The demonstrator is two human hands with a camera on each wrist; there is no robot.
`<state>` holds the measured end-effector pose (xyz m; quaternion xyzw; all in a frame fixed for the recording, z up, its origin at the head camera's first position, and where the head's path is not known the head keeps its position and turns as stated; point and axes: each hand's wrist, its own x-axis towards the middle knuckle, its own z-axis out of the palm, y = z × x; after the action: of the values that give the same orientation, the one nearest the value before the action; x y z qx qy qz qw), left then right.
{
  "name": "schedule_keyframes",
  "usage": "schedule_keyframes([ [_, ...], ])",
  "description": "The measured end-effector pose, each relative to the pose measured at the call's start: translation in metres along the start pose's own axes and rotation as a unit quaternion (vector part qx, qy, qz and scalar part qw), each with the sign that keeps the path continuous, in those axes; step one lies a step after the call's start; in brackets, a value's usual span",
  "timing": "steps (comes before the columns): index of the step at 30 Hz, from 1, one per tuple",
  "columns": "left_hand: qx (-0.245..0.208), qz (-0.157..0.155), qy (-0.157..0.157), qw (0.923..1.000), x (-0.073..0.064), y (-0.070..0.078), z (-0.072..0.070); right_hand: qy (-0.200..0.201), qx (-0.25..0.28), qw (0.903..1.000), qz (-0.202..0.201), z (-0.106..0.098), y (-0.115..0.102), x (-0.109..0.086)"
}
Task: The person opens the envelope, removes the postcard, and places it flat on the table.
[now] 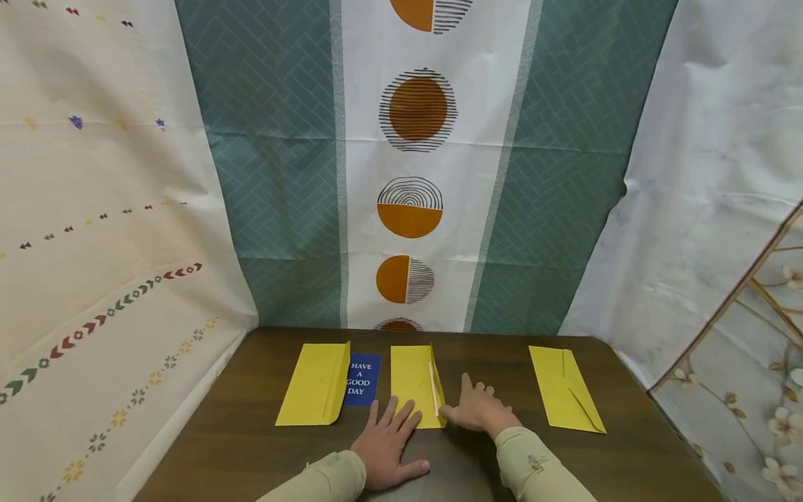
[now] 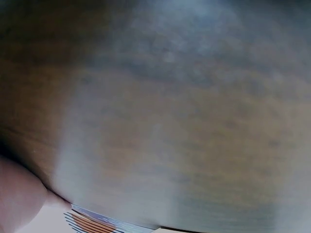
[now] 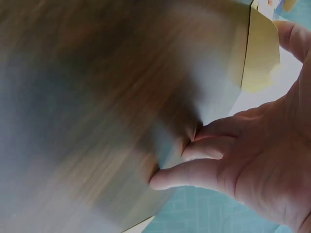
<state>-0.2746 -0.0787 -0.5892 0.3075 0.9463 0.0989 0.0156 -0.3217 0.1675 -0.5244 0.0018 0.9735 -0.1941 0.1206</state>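
A yellow envelope [image 1: 409,376] lies in the middle of the table, its right-hand flap standing up with a pale strip [image 1: 433,389] along it. My left hand [image 1: 392,446] is spread flat, its fingertips resting on the envelope's lower left part. To the right, my right hand [image 1: 475,408] touches the flap with its thumb. In the right wrist view the thumb meets the yellow flap [image 3: 262,53], while the other fingers [image 3: 187,175] reach down to the tabletop. The left wrist view catches only a bit of skin [image 2: 19,196] and blurred table.
Left of the middle envelope lies a blue card [image 1: 362,380] reading "HAVE A GOOD DAY", against another yellow envelope [image 1: 310,383]. A third yellow envelope [image 1: 567,389] sits farther right. The brown table [image 1: 219,425] ends at a patterned cloth [image 1: 408,160] behind.
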Motion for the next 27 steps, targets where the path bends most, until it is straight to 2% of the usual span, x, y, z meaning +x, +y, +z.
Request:
schedule_keyframes([
  [3, 0.022, -0.006, -0.011, 0.9997, -0.005, 0.006, -0.014, 0.004, 0.006, 1.0000, -0.003, -0.002, 0.002, 0.000],
  [7, 0.031, -0.008, -0.018, 0.9993, -0.009, 0.012, -0.022, 0.020, -0.002, 0.9998, -0.005, 0.001, 0.005, 0.002],
  [13, 0.018, 0.004, -0.007, 0.9998, -0.004, 0.008, -0.010, 0.094, -0.040, 0.9947, -0.012, 0.012, 0.014, 0.011],
  [16, 0.010, 0.006, 0.001, 0.9999, 0.000, 0.005, -0.002, 0.135, -0.079, 0.9871, -0.035, 0.016, 0.020, 0.015],
  [18, 0.003, 0.007, 0.003, 1.0000, 0.000, 0.005, -0.001, 0.149, -0.110, 0.9811, -0.057, 0.018, 0.023, 0.017],
  [23, 0.013, 0.003, -0.002, 0.9999, -0.002, 0.008, -0.008, 0.128, -0.167, 0.9717, -0.108, 0.015, 0.025, 0.016],
  [27, 0.012, -0.010, 0.003, 0.9999, 0.001, 0.007, -0.006, 0.091, -0.154, 0.9772, -0.115, 0.009, 0.025, 0.014],
])
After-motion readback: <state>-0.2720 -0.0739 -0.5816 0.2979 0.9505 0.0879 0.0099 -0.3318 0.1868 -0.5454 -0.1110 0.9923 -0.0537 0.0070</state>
